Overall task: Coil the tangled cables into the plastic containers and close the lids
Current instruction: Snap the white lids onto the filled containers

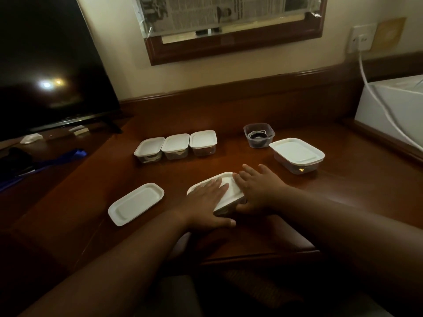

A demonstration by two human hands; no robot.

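Container lid [230, 186] under flat left hand [206, 202], right hand [258, 191].

A dark television [45, 65] stands at the wooden desk's [229, 110] left, a framed newspaper [229, 14] on the wall.

Before you: a dark wooden desk [229, 115] against a cream wall [240, 72], television [45, 65] at its left edge, wood-framed mirror [233, 45] above, wall socket [361, 38] right.

Both forearms look bare, apparently without sleeves or jewellery.
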